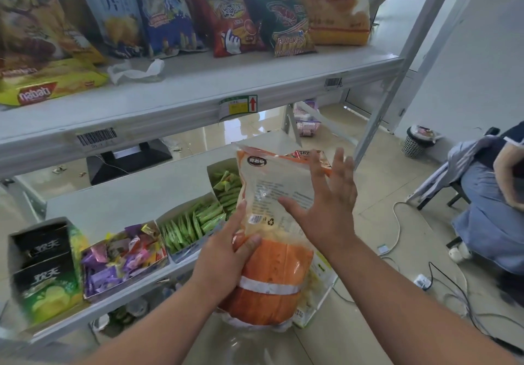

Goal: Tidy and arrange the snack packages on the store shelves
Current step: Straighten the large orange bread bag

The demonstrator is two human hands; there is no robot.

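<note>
left hand (226, 254) gripping the lower left side of an orange-and-clear snack bag (272, 237), thumb curled across the front, fingers behind. right hand (326, 205) spread wide, fingers straight, palm laid flat against the bag's clear upper panel with its printed label. bag held upright in front of the lower shelf (119, 203), just past its right end, above the floor; a second clear packet (317, 288) partly hidden behind it.

on the lower shelf, left to right — stacked black-and-green chip cartons (45, 265), an open box of mixed wrapped candies (124, 259), an open box of green sachets (192, 222), another box of green sachets (226, 186) further back, touching the bag's left edge.

on the upper shelf (198, 86) — a yellow nabati wafer pack (51, 83) lying flat at the left, a crumpled white plastic scrap (136, 71) beside it, then standing bags: a blue one (167, 15), a red-orange chip bag (235, 24), a dark green prawn cracker bag (283, 21) leaning on it, and a clear bag with orange print (337, 7) at the right end. barcode stickers and a green-yellow price tag (238, 105) on the shelf's front edge.

at the right, a seated person (493, 200) in pale blue, cables (442, 285) on the tiled floor, a mesh waste bin (414, 143) by the wall.
</note>
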